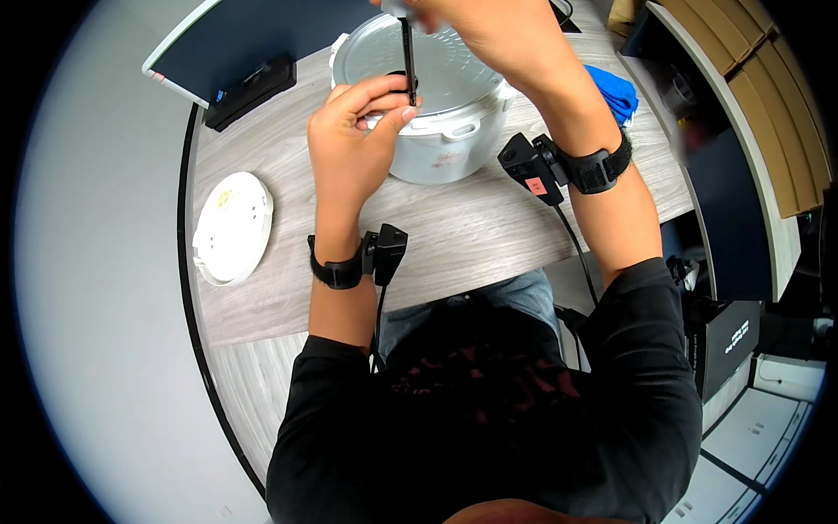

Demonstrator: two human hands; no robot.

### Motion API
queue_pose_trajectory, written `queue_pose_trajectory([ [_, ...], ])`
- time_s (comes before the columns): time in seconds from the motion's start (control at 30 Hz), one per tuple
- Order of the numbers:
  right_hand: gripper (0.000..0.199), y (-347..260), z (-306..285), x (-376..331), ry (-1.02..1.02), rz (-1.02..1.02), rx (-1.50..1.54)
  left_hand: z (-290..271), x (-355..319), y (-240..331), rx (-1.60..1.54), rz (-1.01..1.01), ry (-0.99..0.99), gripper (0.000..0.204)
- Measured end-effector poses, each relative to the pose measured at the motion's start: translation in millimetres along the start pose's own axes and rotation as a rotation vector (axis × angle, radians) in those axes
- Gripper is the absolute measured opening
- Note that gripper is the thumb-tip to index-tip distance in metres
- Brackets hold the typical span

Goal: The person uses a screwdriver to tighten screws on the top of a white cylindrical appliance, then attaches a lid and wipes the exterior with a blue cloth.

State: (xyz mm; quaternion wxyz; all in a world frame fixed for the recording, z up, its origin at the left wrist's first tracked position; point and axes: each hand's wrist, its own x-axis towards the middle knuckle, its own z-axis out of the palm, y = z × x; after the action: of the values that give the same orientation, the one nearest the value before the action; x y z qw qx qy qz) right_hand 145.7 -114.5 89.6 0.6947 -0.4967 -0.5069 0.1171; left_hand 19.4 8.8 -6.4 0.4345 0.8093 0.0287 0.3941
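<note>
Above a round white appliance (441,157) with a grey metal top, a long thin black shaft, apparently a screwdriver (408,59), points downward. My right hand (467,22) is closed around its blurred greyish handle at the upper edge of the picture, where part of the hand is cut off. The thumb and fingers of my left hand (362,118) pinch about the shaft's lower tip, by the appliance's near rim. A small black round part shows behind these fingers; what it belongs to is hidden.
A round white cover (234,229) lies at the left of the wooden desk (463,231). Behind it are a black box (253,92) and a dark panel (253,39). A blue cloth (614,94) lies right of the appliance. Cardboard boxes (772,113) fill a shelf at the right.
</note>
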Motion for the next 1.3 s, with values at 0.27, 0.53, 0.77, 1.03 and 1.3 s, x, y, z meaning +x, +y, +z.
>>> queue_pose_trajectory([
  [0.27,0.023,-1.8,2.5,-1.9,0.012,-0.004,-0.067,-3.0,-0.2,1.0,0.005,-0.002,-0.020,0.020],
  [0.53,0.022,-9.6,6.1,-2.0,0.045,0.001,-0.195,-15.7,11.4,7.7,0.009,-0.033,-0.158,0.018],
  [0.77,0.029,-1.5,8.8,-0.6,0.055,-0.015,-0.105,-13.1,16.6,5.5,-0.015,0.031,-0.065,0.017],
  [1.03,0.035,-0.6,11.8,-0.1,0.031,-0.032,-0.215,-5.0,14.1,-1.4,-0.082,0.086,-0.031,0.014],
  [1.3,0.028,9.8,0.7,-1.8,-0.100,0.018,0.099,-4.6,13.5,-8.3,-0.106,0.097,-0.087,0.011],
])
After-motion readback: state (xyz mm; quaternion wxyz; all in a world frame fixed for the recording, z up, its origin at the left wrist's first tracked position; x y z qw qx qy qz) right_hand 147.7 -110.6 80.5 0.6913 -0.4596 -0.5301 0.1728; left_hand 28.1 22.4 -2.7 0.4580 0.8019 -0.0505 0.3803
